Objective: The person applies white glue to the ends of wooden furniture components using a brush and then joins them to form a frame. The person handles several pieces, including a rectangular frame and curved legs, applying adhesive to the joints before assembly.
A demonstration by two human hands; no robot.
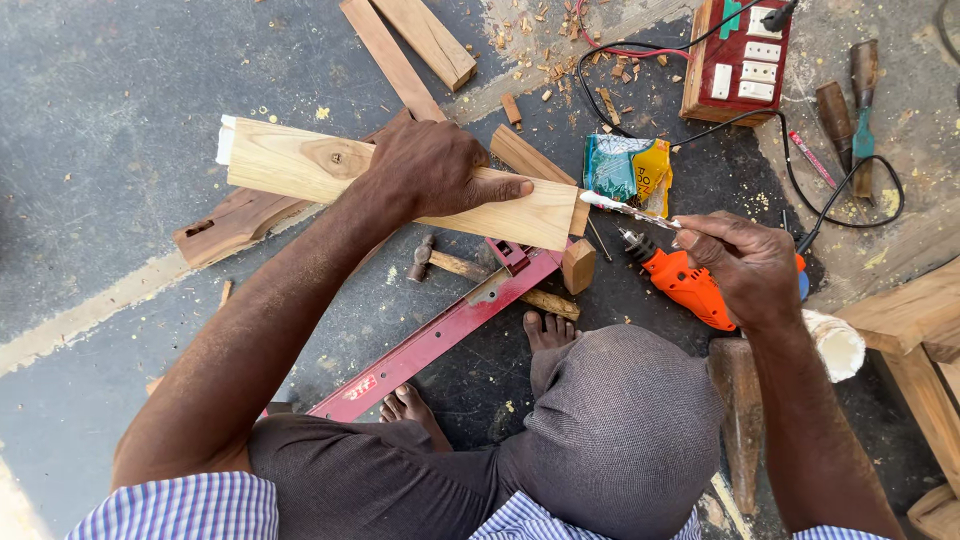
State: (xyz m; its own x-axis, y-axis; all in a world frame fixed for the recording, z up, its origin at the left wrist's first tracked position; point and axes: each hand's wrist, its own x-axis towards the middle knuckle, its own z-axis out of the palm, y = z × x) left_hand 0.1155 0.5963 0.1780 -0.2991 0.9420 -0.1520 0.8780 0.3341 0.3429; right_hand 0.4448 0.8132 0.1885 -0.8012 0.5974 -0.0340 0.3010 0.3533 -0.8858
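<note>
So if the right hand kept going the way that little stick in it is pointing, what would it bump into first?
Most likely the end of the pale wooden plank that the left hand holds. The right hand aims its thin glue-smeared stick leftward at that end. Depth is unclear, so the stick could pass just above the plank.

One package only: a crumpled plastic pouch [628, 170], teal-green on its left part, yellow on its right, some red print, lying flat on the floor. Taking the orange drill [685, 282] as landmark: the pouch sits just above it, slightly left, close to the bit end. A red label mark [360, 386] on the red metal bar, far lower left of the drill. No screens or signs.
</note>
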